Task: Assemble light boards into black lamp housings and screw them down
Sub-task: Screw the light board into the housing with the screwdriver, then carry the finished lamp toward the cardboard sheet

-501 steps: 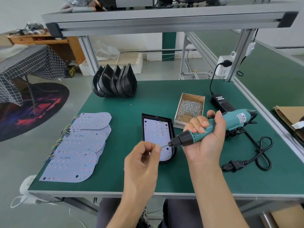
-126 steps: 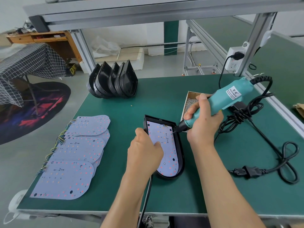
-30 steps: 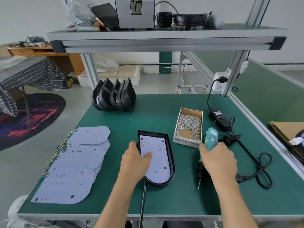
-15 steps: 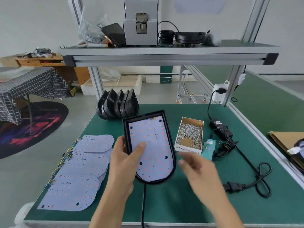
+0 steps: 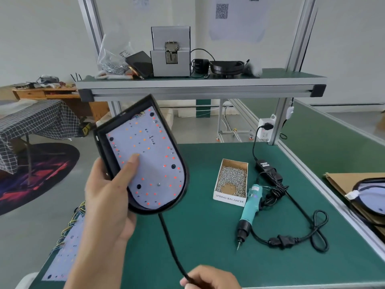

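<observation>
From the head camera, the left hand (image 5: 106,195) grips one black lamp housing (image 5: 143,157) raised above the desk (image 5: 208,236), thumb pressing its single light board (image 5: 148,163); the right hand (image 5: 210,277) pinches the one trailing cable (image 5: 170,245). Best to keep the cable slack and the housing level while carrying it off. One screwdriver (image 5: 249,211) and one screw box (image 5: 231,180) lie on the desk.

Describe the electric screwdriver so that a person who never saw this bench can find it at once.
Look at the green table, on its right half. Beside the white cardboard box of screws lies the electric screwdriver, its tip pointing toward the near edge. It is the only teal thing there; the cables around it are black.
</observation>
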Tool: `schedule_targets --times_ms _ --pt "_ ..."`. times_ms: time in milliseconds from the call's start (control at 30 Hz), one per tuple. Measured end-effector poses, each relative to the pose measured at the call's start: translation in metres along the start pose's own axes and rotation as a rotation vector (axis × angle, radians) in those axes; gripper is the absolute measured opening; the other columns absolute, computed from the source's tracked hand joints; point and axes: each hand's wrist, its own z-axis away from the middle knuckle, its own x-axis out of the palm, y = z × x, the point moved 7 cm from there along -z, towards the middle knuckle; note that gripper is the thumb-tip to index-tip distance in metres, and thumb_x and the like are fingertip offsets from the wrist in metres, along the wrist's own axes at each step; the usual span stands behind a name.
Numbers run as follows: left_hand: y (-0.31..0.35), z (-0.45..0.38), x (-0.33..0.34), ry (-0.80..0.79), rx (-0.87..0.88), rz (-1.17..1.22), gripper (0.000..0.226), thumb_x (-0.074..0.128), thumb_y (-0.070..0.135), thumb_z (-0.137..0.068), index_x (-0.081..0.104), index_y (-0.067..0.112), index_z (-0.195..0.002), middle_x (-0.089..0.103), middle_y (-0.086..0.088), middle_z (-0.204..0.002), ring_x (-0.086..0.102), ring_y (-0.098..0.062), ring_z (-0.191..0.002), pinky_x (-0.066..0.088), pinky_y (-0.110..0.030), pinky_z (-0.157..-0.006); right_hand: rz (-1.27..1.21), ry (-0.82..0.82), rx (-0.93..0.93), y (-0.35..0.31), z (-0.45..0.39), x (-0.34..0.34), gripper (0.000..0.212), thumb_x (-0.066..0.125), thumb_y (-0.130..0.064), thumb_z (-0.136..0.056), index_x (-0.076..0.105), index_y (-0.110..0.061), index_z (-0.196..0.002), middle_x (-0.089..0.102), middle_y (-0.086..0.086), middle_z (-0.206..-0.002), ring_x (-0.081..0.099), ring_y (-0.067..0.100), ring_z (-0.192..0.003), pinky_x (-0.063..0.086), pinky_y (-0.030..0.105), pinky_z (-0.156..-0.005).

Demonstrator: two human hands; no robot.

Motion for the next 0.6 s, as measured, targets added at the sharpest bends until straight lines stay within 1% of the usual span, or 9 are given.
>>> schedule_targets --times_ms 100,200,233,300,400,467,533,567,600 --pt "0.011 -0.01 -0.01 -0.063 0.014 -0.119 0.025 0.074 0.017 -0.088 0.071 0.02 -0.113 0.078 -0.004 -0.115 0.077 -0.021 -0.099 0.063 -0.031 -0.074 -0.013 0.094 0.025 0.004 0.009 -0.024 0.02 0.069 -0.061 -0.082 0.077 -0.047 -0.093 0.075 -0.019 -0.086 0.071 0.0 -0.089 0.044 0.008 -0.079" --pt "0.009 -0.006 -0.016 -0.252 -0.066 -0.252 0.036 0.077 0.023 -0.08 0.073 0.024 -0.116 0.078 -0.005 -0.116 0.077 -0.024 -0.099 0.063 -0.03 -0.07 0.001 0.182 0.011 -0.001 0.009 -0.056 0.007 0.078 -0.039 -0.084 0.082 -0.043 -0.088 0.074 -0.015 -0.081 0.068 0.002 -0.079 0.041 0.008 -0.074" --pt "0.006 -0.001 -0.017 -0.318 -0.102 -0.281 0.039 0.079 0.026 -0.079 0.073 0.025 -0.117 0.078 -0.006 -0.117 0.077 -0.027 -0.101 0.063 -0.031 -0.071 -0.013 0.196 0.003 -0.004 0.007 -0.066 0.015 0.08 -0.029 -0.087 0.082 -0.044 -0.088 0.074 -0.015 -0.081 0.066 0.001 -0.078 0.041 0.008 -0.076" --pt "-0.003 0.01 -0.017 -0.426 -0.174 -0.315 0.043 0.084 0.028 -0.077 0.073 0.027 -0.119 0.076 -0.009 -0.12 0.076 -0.03 -0.104 0.063 -0.033 -0.073 -0.131 0.237 0.007 -0.011 0.003 -0.082 0.028 0.078 -0.014 -0.091 0.084 -0.041 -0.09 0.074 -0.01 -0.078 0.06 0.0 -0.069 0.042 0.01 -0.072" --pt "-0.023 0.027 -0.013 -0.479 -0.239 -0.304 0.041 0.081 0.024 -0.08 0.072 0.025 -0.121 0.075 -0.011 -0.122 0.075 -0.032 -0.106 0.063 -0.033 -0.074 -0.511 0.323 0.005 -0.019 -0.01 -0.096 0.036 0.064 0.007 -0.096 0.086 -0.022 -0.096 0.06 0.004 -0.064 0.042 0.014 -0.055 0.036 0.022 -0.053" --pt "-0.039 0.04 -0.006 -0.478 -0.265 -0.298 0.039 0.079 0.023 -0.077 0.075 0.027 -0.116 0.077 -0.009 -0.119 0.076 -0.029 -0.104 0.063 -0.03 -0.073 -0.794 0.287 0.026 -0.031 -0.022 -0.094 0.027 0.062 0.004 -0.094 0.083 -0.01 -0.103 0.057 0.011 -0.069 0.043 0.016 -0.054 0.035 0.023 -0.051" --pt "-0.058 0.054 0.002 -0.486 -0.295 -0.31 0.038 0.086 0.022 -0.073 0.077 0.031 -0.109 0.078 -0.009 -0.114 0.077 -0.026 -0.099 0.062 -0.026 -0.07 -0.945 0.176 0.054 -0.052 -0.034 -0.084 0.024 0.062 -0.004 -0.095 0.08 -0.005 -0.111 0.07 0.014 -0.087 0.061 0.018 -0.069 0.049 0.024 -0.061" --pt "-0.067 0.062 0.006 -0.488 -0.319 -0.312 0.039 0.093 0.021 -0.072 0.078 0.031 -0.108 0.078 -0.01 -0.113 0.078 -0.026 -0.098 0.062 -0.026 -0.07 -0.992 0.12 0.05 -0.063 -0.039 -0.08 0.025 0.062 -0.006 -0.094 0.08 -0.003 -0.111 0.073 0.015 -0.094 0.067 0.02 -0.076 0.054 0.025 -0.068" --pt "-0.077 0.069 0.009 -0.489 -0.345 -0.308 0.04 0.095 0.026 -0.072 0.078 0.031 -0.108 0.078 -0.011 -0.113 0.077 -0.028 -0.099 0.062 -0.029 -0.073 -1.031 0.075 0.044 -0.074 -0.042 -0.075 0.022 0.065 -0.009 -0.09 0.081 -0.004 -0.104 0.075 0.014 -0.093 0.07 0.02 -0.076 0.056 0.026 -0.069"
